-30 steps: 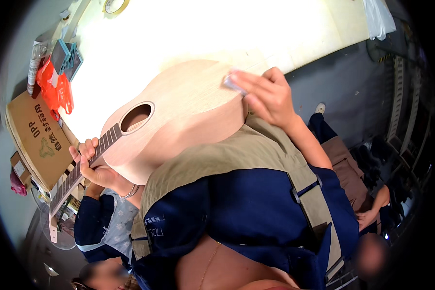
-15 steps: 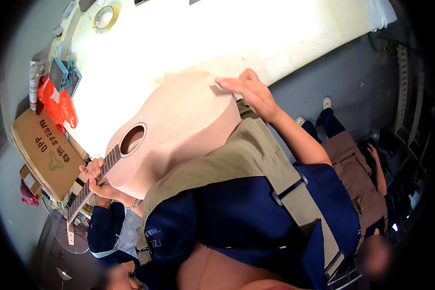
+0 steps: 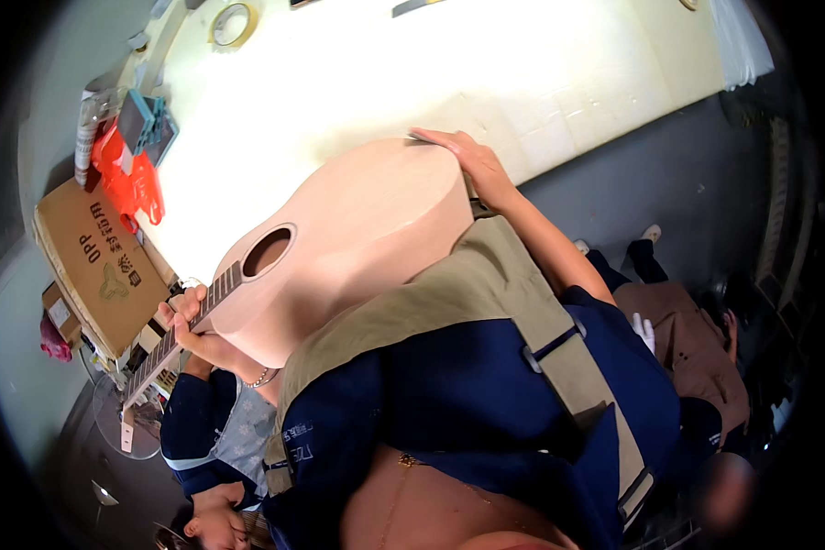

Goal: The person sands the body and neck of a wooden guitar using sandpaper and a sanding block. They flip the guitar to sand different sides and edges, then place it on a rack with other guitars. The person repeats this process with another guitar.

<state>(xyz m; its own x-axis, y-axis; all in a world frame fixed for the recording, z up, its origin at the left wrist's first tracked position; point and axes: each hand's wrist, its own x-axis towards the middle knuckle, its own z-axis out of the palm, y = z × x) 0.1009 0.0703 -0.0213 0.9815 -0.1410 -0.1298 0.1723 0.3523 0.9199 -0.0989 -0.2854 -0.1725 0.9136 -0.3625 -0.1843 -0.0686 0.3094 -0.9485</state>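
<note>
A pale, unfinished wooden acoustic guitar [image 3: 357, 202] lies tilted across my front, its soundhole facing up and its rounded end toward the bench. My left hand [image 3: 192, 325] is wrapped round the dark fretted neck [image 3: 156, 359], close to the body. At the other end my right hand [image 3: 475, 167] rests over the guitar's rim with fingers stretched out along the edge. A thin dark sliver shows beside those fingertips; whether it is a held piece or a shadow I cannot make out. The right thumb is hidden.
A bright white bench [image 3: 559, 82] spans the far side, with a tape roll [image 3: 233, 27] on it. At left are a red plastic bag [image 3: 128, 179], teal-edged blocks [image 3: 147, 124] and a cardboard box [image 3: 96, 261]. One person [image 3: 206, 440] is at lower left, another [image 3: 683, 344] at right.
My right hand has come down from a raised, blurred pose onto the guitar's rim. My left hand keeps its hold on the neck. The view has shifted slightly.
</note>
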